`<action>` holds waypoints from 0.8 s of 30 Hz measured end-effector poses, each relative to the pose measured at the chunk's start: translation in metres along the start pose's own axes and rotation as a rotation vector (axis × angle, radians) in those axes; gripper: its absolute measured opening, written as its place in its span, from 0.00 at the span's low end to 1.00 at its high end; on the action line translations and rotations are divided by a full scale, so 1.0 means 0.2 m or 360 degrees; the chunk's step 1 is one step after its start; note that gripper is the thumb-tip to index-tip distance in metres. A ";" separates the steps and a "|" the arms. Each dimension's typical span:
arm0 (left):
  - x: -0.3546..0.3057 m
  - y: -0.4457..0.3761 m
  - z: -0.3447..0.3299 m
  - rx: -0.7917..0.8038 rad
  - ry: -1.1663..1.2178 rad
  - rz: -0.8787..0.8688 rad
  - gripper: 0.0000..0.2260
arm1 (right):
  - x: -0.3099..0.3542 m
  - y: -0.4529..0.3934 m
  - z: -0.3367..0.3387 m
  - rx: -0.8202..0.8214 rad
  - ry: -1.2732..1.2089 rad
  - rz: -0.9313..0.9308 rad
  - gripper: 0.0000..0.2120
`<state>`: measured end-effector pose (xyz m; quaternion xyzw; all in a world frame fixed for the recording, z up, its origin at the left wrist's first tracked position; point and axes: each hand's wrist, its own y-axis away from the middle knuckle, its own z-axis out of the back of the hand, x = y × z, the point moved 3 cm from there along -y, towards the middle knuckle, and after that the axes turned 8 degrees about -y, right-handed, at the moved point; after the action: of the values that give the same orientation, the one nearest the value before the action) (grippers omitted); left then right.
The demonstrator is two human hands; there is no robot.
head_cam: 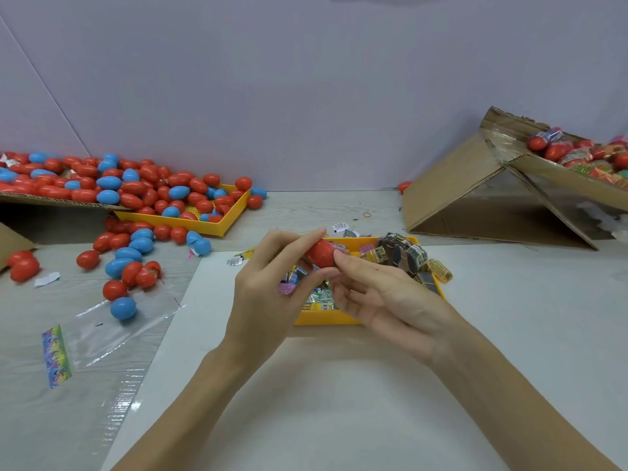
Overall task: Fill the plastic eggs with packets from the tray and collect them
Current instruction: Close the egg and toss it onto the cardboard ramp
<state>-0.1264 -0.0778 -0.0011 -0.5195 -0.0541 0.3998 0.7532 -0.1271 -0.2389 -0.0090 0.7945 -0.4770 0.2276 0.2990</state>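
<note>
A red plastic egg [321,253] is held above the yellow packet tray [326,317] at the centre of the table. My left hand [272,290] grips the egg from the left, fingers curled over its top. From the right, my right hand [377,297] pinches the egg with thumb and fingertips. Several small printed packets [404,256] lie in the tray, partly hidden by both hands. Whether the egg is fully closed I cannot tell.
Many loose red and blue eggs [132,256] spill from a second yellow tray [190,222] and a cardboard sheet [51,200] at left. A tilted cardboard box [475,185] with wrapped eggs stands at right. A clear plastic bag [112,331] lies at front left.
</note>
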 end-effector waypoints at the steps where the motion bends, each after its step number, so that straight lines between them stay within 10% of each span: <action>1: 0.00 0.00 0.00 -0.0003 -0.0055 -0.0057 0.18 | 0.00 0.00 0.00 0.0020 -0.0037 -0.0067 0.16; 24: 0.01 0.02 -0.04 0.0051 -0.0010 -0.0047 0.11 | -0.04 0.01 -0.01 0.0070 -0.0429 -0.0387 0.18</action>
<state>-0.1241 -0.0818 -0.0092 -0.5052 -0.0578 0.3912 0.7671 -0.1320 -0.2331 -0.0133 0.8760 -0.4081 0.0915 0.2402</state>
